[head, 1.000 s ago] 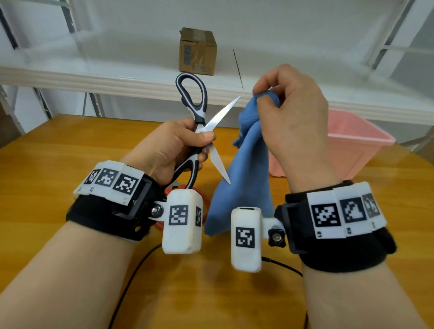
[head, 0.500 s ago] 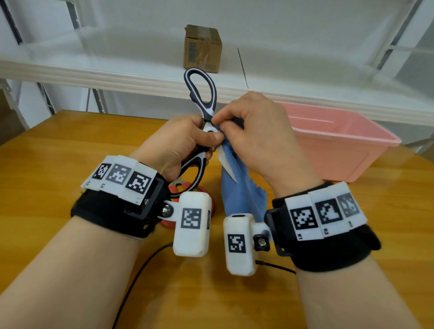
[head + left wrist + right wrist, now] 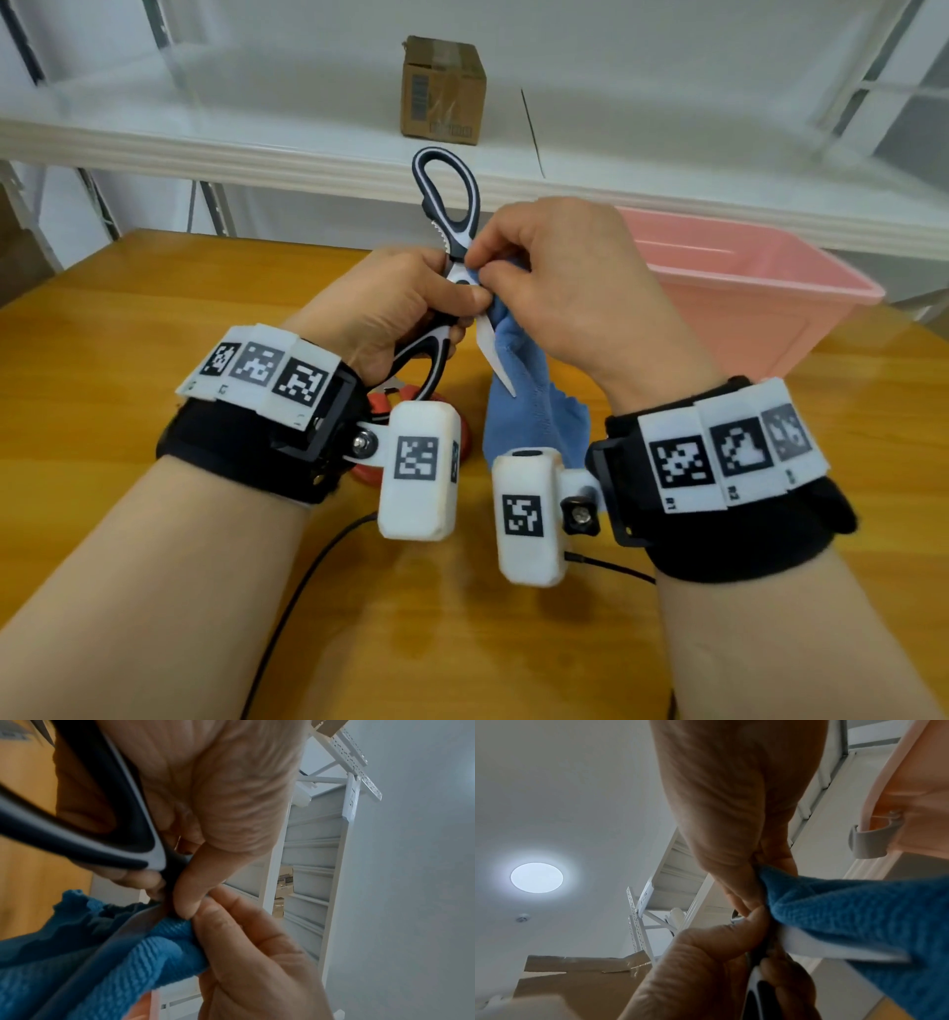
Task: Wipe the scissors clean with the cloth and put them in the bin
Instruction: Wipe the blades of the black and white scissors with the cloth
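Note:
My left hand (image 3: 411,303) grips the black-and-white scissors (image 3: 447,205) near the pivot, holding them spread open above the table. One handle loop points up and the other lies in my palm. One blade (image 3: 493,354) points down toward me; the other is hidden under the cloth. My right hand (image 3: 554,288) pinches the blue cloth (image 3: 534,411) against the scissors right at the pivot, and the rest of the cloth hangs down. The left wrist view shows the blade (image 3: 123,939) lying on the cloth (image 3: 144,959), with my thumb beside it. The pink bin (image 3: 744,293) stands on the table to the right.
A red object (image 3: 452,411) lies on the wooden table (image 3: 102,360) under my left wrist. Behind the table runs a white shelf (image 3: 257,154) with a cardboard box (image 3: 444,90) on it. Black cables (image 3: 308,565) trail from both wrist cameras.
One second ago my right hand held the cloth up apart from the scissors. It has since come left and down and now presses the cloth onto the scissors at the pivot.

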Available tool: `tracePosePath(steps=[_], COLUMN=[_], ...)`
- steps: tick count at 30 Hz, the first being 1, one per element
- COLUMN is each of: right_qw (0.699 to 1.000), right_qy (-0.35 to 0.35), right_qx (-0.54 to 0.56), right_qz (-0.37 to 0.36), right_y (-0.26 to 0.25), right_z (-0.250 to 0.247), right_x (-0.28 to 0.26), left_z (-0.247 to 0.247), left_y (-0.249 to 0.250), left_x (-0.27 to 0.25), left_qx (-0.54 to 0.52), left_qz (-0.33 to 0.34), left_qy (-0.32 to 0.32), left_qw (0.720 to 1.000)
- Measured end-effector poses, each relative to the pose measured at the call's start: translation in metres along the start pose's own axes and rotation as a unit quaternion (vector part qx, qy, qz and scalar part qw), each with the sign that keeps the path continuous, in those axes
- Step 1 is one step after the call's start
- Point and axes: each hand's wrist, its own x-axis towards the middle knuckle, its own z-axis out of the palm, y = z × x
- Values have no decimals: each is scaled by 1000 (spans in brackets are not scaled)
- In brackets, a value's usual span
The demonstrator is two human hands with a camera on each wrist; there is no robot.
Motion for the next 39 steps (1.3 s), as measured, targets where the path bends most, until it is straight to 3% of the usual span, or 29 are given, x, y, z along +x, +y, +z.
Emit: tracePosePath(steps=[5, 10, 20, 28, 39], right_qw=[999, 999, 988, 980, 985], right_qy=[-12, 20, 81, 152, 119], right_qx=[-32, -8, -87, 53, 85], right_qz=[12, 49, 96, 117, 92], right_y=[1, 0, 1, 4, -6], right_z=[6, 13, 17, -4, -4], right_x=[1, 2, 1, -1, -2], left_z=[4, 5, 9, 0, -3], left_y=[-2, -3, -3, -1, 4], left_x=[1, 2, 1, 2, -3], left_qx=[24, 18, 36, -35, -86], left_qz=[5, 1, -9, -23, -17], left_qy=[20, 27, 24, -15, -43], left_qw=[1000, 999, 999, 999, 995])
